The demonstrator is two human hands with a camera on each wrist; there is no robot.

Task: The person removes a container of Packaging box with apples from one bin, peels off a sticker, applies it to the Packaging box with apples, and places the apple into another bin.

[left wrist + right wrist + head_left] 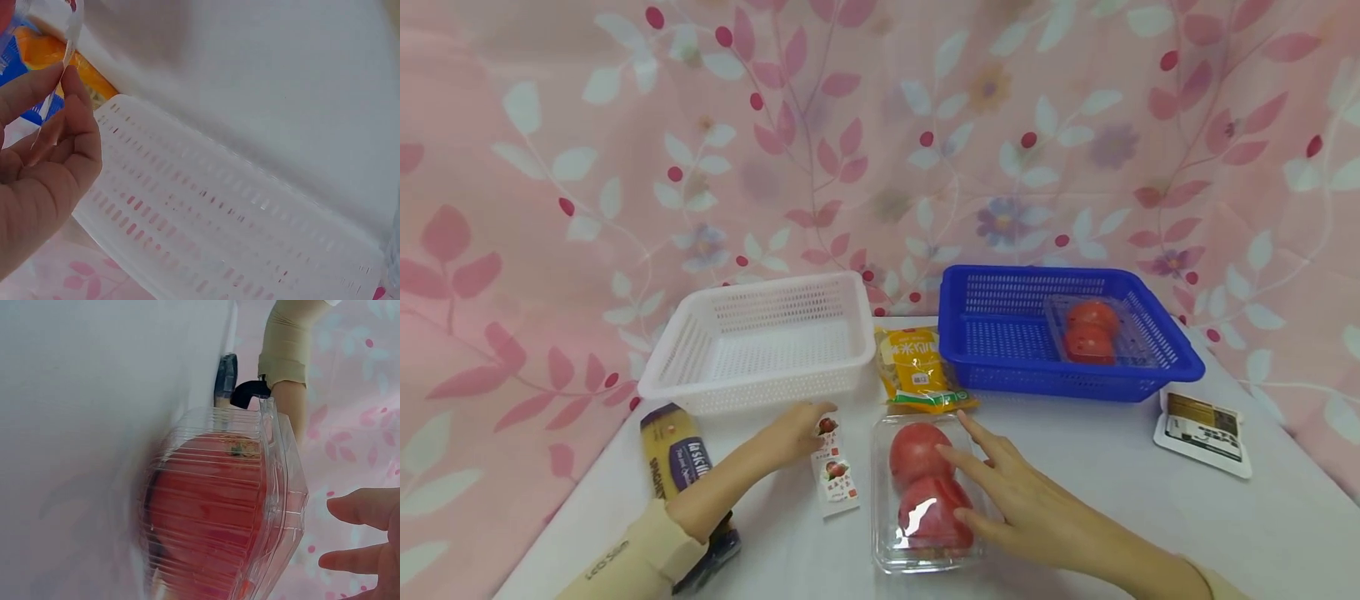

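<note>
Tomato clamshell [925,492] being touched by flat, open right hand [1022,500]; label sachet [835,467] being pinched by left hand [790,433]; sliding off the counter [1075,467] is judged possible if pushed.

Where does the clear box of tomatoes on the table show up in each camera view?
Head: clear tomato box, bottom centre, under the right hand.
Left wrist: at most an unclear sliver at the top left corner.
Right wrist: fills the centre.
Shared landmark: the white table.

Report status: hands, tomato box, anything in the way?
Left hand pinches label card. Right hand open, resting on clear tomato box. Yellow packet sits just behind it.
</note>
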